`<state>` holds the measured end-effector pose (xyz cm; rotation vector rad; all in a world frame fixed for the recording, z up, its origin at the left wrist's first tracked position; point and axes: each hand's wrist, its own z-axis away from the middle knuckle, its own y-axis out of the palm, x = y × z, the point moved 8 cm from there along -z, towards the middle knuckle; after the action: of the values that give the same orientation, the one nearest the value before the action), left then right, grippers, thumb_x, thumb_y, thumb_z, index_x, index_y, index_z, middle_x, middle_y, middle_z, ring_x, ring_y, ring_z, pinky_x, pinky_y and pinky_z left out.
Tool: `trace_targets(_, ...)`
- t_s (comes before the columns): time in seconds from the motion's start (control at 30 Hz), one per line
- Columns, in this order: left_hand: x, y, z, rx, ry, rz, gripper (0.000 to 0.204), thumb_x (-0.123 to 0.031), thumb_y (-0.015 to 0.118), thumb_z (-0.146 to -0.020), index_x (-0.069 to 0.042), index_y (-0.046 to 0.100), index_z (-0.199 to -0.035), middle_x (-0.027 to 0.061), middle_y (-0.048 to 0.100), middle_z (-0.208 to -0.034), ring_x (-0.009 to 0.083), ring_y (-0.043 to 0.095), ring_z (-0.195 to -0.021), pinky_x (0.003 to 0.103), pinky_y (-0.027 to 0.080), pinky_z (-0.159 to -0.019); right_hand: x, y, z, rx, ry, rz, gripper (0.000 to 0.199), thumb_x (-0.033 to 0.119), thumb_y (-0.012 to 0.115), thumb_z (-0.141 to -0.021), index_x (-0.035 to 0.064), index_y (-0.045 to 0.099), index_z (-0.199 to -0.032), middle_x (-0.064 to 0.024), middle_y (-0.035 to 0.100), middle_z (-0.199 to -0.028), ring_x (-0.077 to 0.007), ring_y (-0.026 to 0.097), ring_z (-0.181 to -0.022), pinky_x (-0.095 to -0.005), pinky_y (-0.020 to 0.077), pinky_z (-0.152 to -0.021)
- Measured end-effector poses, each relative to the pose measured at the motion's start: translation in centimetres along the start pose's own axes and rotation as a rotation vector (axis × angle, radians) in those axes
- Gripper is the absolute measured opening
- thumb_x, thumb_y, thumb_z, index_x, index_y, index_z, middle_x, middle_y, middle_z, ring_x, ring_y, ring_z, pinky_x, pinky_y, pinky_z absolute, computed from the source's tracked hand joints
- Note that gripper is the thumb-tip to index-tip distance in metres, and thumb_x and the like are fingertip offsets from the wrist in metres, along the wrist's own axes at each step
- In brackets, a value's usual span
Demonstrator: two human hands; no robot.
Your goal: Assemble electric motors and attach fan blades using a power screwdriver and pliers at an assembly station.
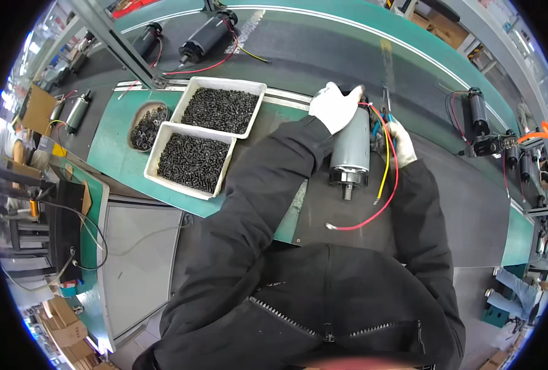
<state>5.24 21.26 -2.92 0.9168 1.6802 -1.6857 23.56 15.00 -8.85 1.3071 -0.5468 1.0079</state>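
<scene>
On the dark conveyor belt (459, 185), the grey cylindrical electric motor (350, 147) is lying shaft-toward-body; the white-gloved left hand (334, 106) is clasping its far end, the right hand (399, 143) pinching its wires.

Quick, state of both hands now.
Left hand: closed over the top end of the grey motor.
Right hand: closed on a blue-handled tool beside the motor.

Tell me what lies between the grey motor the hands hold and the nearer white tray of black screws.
In the head view, only the left hand's black sleeve crosses above the green bench between the grey motor and the white tray.
</scene>
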Motion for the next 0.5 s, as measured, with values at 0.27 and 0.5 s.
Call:
trace_targets(0.27,-10.4,-8.0,10.6,0.068,0.558,0.581,0.082,-0.027,0.083,-0.056,0.003,0.046,-0.122,0.0179,0.059,-0.106,0.0284,0.061,-0.097,0.037,0.050,-0.084,11.8,9.9,14.6,0.098,-0.529,0.343,0.047,0.013,0.064,-0.068,-0.0014,0.053,-0.111,-0.0132,0.059,-0.091,-0.0229,0.057,-0.072,-0.0337,0.0463,-0.064)
trace_targets(0.5,-11.8,-7.8,14.3,0.281,0.974,0.704,0.107,-0.025,0.093,-0.044,0.006,0.038,-0.131,0.0200,0.051,-0.123,0.0258,0.055,-0.111,0.037,0.043,-0.097,16.7,16.6,16.4,0.166,-0.539,1.724,0.060,0.004,0.049,-0.049,-0.0061,0.063,-0.107,-0.0185,0.060,-0.095,-0.0260,0.059,-0.083,-0.0337,0.0470,-0.077)
